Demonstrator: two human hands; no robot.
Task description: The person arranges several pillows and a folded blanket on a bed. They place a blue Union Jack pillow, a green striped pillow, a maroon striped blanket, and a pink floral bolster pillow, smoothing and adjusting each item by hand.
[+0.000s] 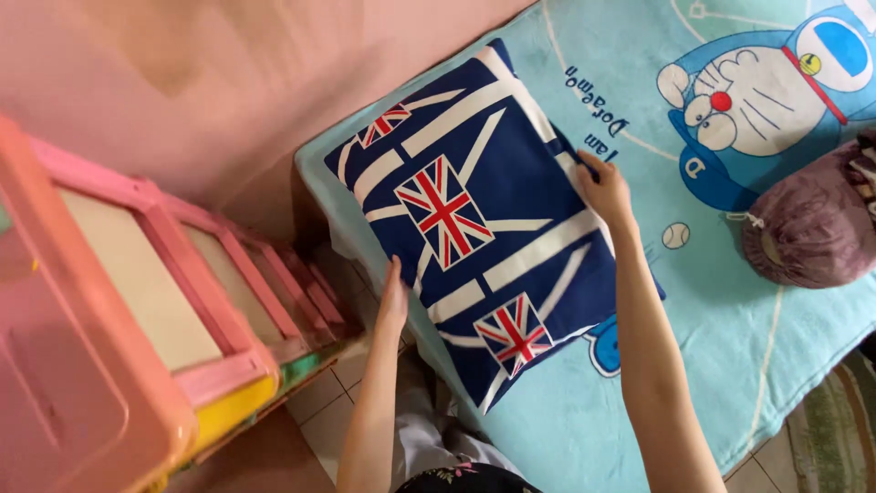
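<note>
A navy blue pillow (511, 210) with white stripes and red-white-blue flag patches lies on the corner of a bed covered by a light blue cartoon-print sheet (721, 338). My left hand (394, 297) presses flat against the pillow's near left edge, at the side of the bed. On the opposite side, my right hand (604, 189) rests with fingers on the pillow's far right edge. The pillow sits between both hands, flat on the sheet.
A mauve bolster (808, 224) lies on the bed at the right. A pink plastic drawer cabinet (137, 310) stands at the left, close to the bed. A pink wall (228, 82) is behind, and tiled floor (333, 383) shows below.
</note>
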